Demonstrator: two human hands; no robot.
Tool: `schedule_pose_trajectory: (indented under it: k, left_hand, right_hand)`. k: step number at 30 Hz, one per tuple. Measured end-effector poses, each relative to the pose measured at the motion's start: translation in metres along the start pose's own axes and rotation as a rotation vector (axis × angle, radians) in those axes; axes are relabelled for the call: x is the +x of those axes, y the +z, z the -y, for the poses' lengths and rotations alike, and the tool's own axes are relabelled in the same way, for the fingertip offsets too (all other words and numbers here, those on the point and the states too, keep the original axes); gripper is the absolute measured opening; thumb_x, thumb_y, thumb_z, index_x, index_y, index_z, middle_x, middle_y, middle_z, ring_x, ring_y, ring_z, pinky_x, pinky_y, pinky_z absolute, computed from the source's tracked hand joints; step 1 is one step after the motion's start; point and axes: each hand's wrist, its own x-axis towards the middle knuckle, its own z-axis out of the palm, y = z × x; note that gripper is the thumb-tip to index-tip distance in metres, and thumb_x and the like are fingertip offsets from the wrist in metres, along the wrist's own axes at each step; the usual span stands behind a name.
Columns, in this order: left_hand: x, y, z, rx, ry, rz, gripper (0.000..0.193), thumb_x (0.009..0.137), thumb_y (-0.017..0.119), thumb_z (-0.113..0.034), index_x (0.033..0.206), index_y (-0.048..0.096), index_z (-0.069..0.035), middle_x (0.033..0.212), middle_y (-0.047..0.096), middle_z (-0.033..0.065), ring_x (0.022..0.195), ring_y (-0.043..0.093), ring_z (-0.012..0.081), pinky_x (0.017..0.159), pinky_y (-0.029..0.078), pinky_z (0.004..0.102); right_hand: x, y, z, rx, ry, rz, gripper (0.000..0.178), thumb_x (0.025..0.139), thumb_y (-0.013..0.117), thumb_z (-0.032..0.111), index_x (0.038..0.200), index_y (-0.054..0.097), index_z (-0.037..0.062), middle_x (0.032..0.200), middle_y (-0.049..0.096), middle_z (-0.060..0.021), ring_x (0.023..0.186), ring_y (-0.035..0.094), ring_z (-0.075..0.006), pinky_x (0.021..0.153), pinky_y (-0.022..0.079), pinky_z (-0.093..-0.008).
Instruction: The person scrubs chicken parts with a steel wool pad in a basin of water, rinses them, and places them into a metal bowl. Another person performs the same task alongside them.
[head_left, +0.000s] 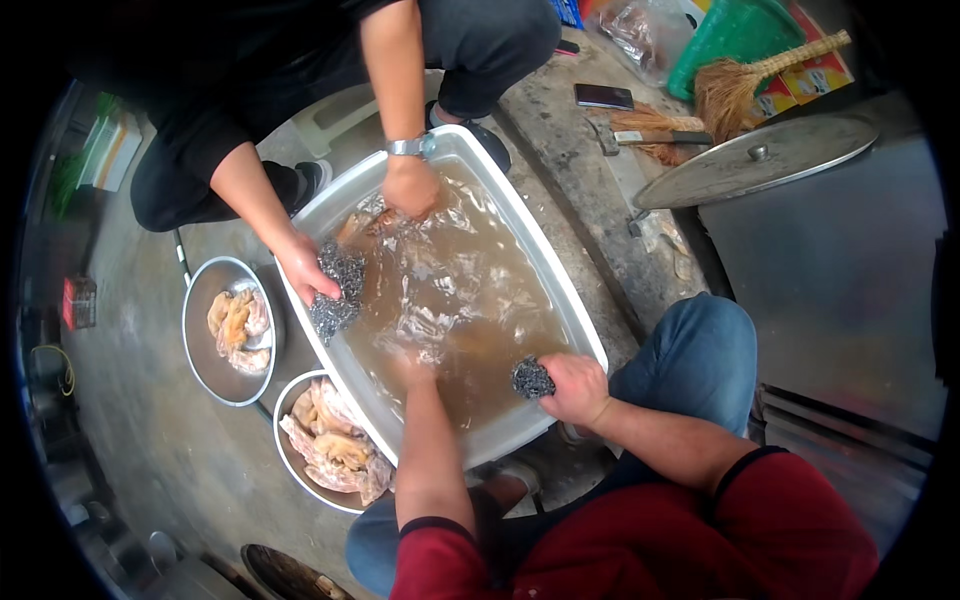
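Note:
A large white plastic tub (545, 255) full of murky brown water (480, 290) stands in front of me. My left hand (412, 366) is sunk in the water near the tub's near left side; its fingers are hidden, and so is anything they may hold. A dark steel wool scrubber (532, 378) is gripped in my right hand (574, 389), just above the water by the near right rim. Across the tub, a co-worker's hand (307, 266) holds a bigger steel wool scrubber (339, 290), while their other hand (410, 188) dips into the water at a brownish piece (368, 226).
Left of the tub, two metal bowls (197, 375) (280, 440) hold pale meat pieces (340, 450). On the ledge at right lie a phone (604, 96), a knife (660, 137), a straw brush (725, 95), a green basket (735, 40) and a round metal lid (760, 165).

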Motion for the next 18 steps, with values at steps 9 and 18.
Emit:
schedule_pose_trajectory:
  k: [9, 18]
  left_hand:
    - [-0.053, -0.029, 0.028, -0.903, -0.051, 0.183, 0.027, 0.078, 0.063, -0.018, 0.095, 0.068, 0.003, 0.095, 0.071, 0.0163, 0.09, 0.068, 0.0315, 0.081, 0.054, 0.0415]
    - [-0.147, -0.1, 0.028, -2.031, -0.111, 0.712, 0.029, 0.079, 0.054, -0.005, 0.107, 0.06, -0.004, 0.097, 0.064, 0.0076, 0.089, 0.061, 0.0237, 0.075, 0.052, 0.0379]
  right_hand:
    - [-0.004, 0.002, 0.007, -0.024, 0.016, -0.056, 0.03, 0.067, 0.07, 0.019, 0.094, 0.06, 0.0094, 0.086, 0.066, -0.0117, 0.082, 0.065, -0.033, 0.074, 0.051, -0.0448]
    - [-0.003, 0.0, 0.0, -0.131, 0.112, 0.004, 0.034, 0.073, 0.071, 0.022, 0.097, 0.054, 0.0071, 0.089, 0.066, -0.0142, 0.088, 0.066, -0.0358, 0.079, 0.051, -0.0463]
